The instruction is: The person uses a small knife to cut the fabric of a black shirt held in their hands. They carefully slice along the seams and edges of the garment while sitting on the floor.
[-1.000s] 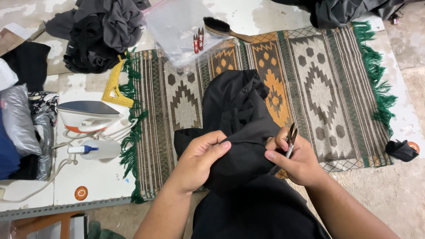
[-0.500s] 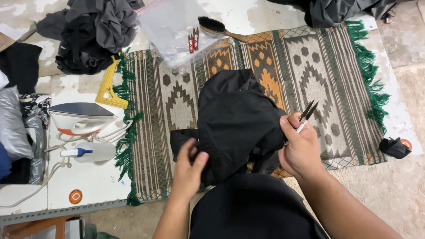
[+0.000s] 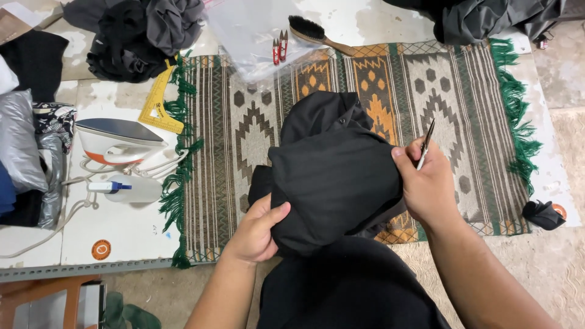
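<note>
The left hand [image 3: 255,231] is gripping the lower edge of a black garment [image 3: 335,176], thumb on top and fingers tucked beneath the cloth; the right hand [image 3: 426,183] is pressing against the garment's right side while pinching a slim metal thread snipper [image 3: 425,145] between thumb and fingers, its point angled up and away; the garment is lying bunched in a soft, matte mound near the front middle of a woven rug [image 3: 463,103], more dark cloth spilling off the front edge toward the person.

The rug is flat and coarse, patterned with brown, cream and orange diamonds and stripes, green fringe [image 3: 177,183] running down both short ends; it is sitting on a pale, stained worktable [image 3: 122,225]. At the far edge a clear plastic bag [image 3: 250,36] is lying crinkled, a small red snipper [image 3: 279,47] resting on it; just beside it a wooden brush [image 3: 317,33] with dark bristles is lying at a slant. To the left a white clothes iron [image 3: 119,140] with a dark sole is standing near a small spray bottle [image 3: 122,187], its cord looping across the table; a yellow plastic ruler [image 3: 157,106] is touching the fringe; heaps of grey and black fabric [image 3: 140,33] are piling up at the far left corner.
</note>
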